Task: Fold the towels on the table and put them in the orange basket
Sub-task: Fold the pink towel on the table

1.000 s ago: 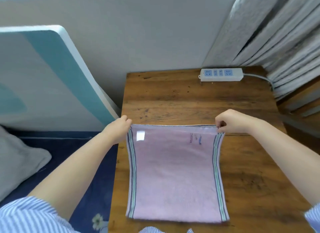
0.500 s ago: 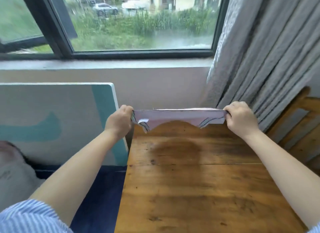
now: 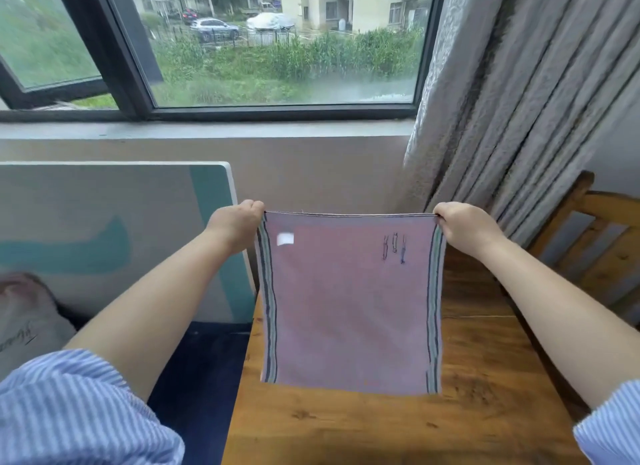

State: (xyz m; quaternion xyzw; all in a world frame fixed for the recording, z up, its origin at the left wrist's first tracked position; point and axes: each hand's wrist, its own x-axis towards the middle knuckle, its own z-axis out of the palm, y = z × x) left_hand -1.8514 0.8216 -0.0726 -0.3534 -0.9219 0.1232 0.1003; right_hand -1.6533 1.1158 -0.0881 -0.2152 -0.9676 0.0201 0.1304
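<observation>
A pink towel (image 3: 349, 309) with striped side borders hangs in the air in front of me, above the wooden table (image 3: 398, 426). My left hand (image 3: 237, 224) pinches its top left corner. My right hand (image 3: 464, 225) pinches its top right corner. The top edge is pulled straight between the two hands and the towel hangs flat, with a small white label and a small embroidered mark near the top. Its lower edge hangs just above the table. The orange basket is out of view.
A white and teal board (image 3: 138, 236) leans against the wall left of the table. Grey curtains (image 3: 519, 101) hang at the right, with a wooden chair (image 3: 595, 243) below them. A window (image 3: 242, 45) fills the wall ahead. A grey pillow (image 3: 27, 319) lies low at the left.
The towel lay on the table a second ago. Both hands lifted it by its far corners and raised it, and it now hangs down full length. The view tilted up toward the window.
</observation>
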